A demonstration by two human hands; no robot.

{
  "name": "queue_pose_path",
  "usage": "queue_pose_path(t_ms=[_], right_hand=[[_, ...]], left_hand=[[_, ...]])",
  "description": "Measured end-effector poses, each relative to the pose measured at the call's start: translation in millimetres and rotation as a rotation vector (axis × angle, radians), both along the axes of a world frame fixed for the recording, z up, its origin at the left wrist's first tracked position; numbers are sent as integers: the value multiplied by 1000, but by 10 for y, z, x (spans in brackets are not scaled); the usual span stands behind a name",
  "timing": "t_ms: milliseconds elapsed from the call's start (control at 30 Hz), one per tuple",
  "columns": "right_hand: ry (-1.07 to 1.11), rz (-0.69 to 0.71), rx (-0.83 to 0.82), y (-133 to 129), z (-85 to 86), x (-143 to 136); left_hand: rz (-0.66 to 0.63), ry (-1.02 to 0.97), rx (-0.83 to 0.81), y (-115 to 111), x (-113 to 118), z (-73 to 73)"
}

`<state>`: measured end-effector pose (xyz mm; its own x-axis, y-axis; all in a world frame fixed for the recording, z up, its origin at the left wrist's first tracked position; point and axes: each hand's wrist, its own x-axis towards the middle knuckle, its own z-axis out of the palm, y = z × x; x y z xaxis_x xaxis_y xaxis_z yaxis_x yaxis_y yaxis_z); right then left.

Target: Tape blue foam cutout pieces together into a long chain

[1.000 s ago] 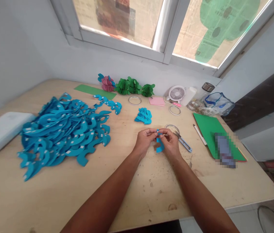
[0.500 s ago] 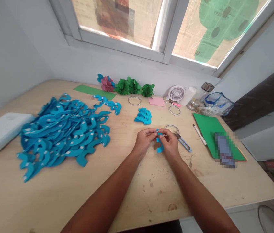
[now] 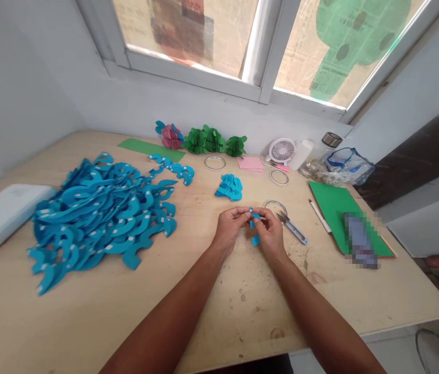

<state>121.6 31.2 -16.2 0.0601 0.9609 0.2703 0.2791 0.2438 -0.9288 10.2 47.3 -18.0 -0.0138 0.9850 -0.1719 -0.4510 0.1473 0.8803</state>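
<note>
Between my two hands is a small wavy blue paper strip with a white patch near its upper end. My left hand pinches it at the upper end. With thumb and fingers closed, my right hand grips its upper right side; the lower end hangs free. Beyond my hands lies a small bunch of blue paper pieces. To the left spreads a big heap of wavy blue paper strips with white patches. Just right of my right hand are thread snips and a roll of narrow tape.
Along the wall stand green paper honeycomb shapes, a pink one, a small fan and a glass bottle. At right are a green sheet and a white pen. A white box sits at far left.
Both hands stay in nearly the same place, still on the blue paper strip. The right hand's fingers have shifted slightly; the view has tilted a little.
</note>
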Motion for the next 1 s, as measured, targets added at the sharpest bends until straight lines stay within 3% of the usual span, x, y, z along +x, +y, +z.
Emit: queue_pose_path(t_ms=[567, 1000], right_hand=[[-364, -45, 216, -95, 66, -43], [-22, 17, -7, -5, -23, -17]], left_hand=[[126, 8, -2, -25, 44, 26], [99, -45, -33, -13, 19, 22]])
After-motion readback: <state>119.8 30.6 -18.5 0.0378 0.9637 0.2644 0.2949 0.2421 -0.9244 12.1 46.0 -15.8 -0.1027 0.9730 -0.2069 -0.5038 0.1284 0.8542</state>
